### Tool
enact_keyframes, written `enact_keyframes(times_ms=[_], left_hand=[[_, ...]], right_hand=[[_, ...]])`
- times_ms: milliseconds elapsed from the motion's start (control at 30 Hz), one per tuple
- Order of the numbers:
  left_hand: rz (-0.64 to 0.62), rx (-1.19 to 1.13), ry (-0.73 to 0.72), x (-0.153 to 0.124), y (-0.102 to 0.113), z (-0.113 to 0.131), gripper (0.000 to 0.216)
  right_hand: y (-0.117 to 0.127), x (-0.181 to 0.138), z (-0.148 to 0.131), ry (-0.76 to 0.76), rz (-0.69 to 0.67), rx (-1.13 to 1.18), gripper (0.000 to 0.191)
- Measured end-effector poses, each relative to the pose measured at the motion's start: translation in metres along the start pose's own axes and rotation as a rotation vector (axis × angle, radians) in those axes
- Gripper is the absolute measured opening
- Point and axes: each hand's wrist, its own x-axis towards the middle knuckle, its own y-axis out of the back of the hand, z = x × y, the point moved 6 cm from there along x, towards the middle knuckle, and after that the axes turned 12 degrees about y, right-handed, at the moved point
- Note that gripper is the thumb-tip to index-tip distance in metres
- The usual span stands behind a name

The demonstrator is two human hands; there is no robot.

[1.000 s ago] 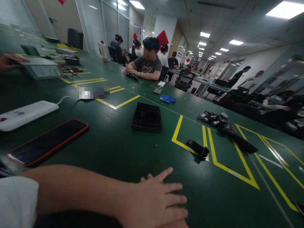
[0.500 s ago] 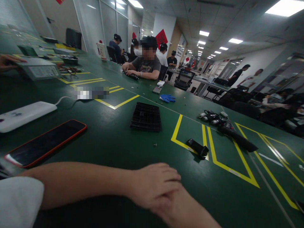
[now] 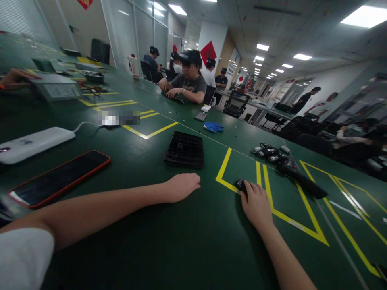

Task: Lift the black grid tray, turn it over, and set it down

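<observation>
Hand (image 3: 256, 203), right, atop black part (image 3: 240, 185)

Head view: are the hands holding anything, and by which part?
Right hand covers most of the small black part; grip cannot be told. Left hand shows nothing held.

- Bright white ceiling panels (image 3: 364, 16) lit the hall from above; the nearest one glared and was washed out.
- The dark green table (image 3: 181, 249) looked dim, with a faint sheen.
- A soft shadow lay beside the right hand (image 3: 256, 203).
- The wide lens bent lines at the edges; the far background was soft.
</observation>
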Motion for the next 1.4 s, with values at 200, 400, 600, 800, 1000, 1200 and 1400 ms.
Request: enact_keyframes(times_ms=[200,400,600,800,1000,1200,1400], left_hand=[[-0.112,-1.065,0.376,0.027,0.027,-0.035,0.011],[0.306,-0.149,0.364,0.061,0.099,-0.086,0.032],[0.067,0.491,0.308,0.098,0.102,-0.114,0.051],[0.138,0.395,0.184,0.09,0.09,-0.092,0.045],[0.049,-0.185,0.017,0.049,0.029,-0.013,0.049],[-0.083,-0.296,-0.082,0.024,0.006,0.022,0.042],[-0.164,-0.489,-0.222,0.012,0.005,0.018,0.047]], right_hand=[[0.001,0.002,0.0,-0.007,-0.019,0.022,0.043],[0.0,0.002,0.001,-0.009,-0.014,0.067,0.043],[-0.004,0.002,0.007,-0.014,0.014,0.131,0.044],[-0.004,0.0,0.003,-0.116,0.131,0.552,0.042],[-0.002,-0.001,-0.05,-0.02,0.295,1.044,0.039],[0.001,-0.008,-0.064,0.027,0.359,1.116,0.037],[0.015,-0.008,-0.072,0.17,0.269,1.047,0.032]])
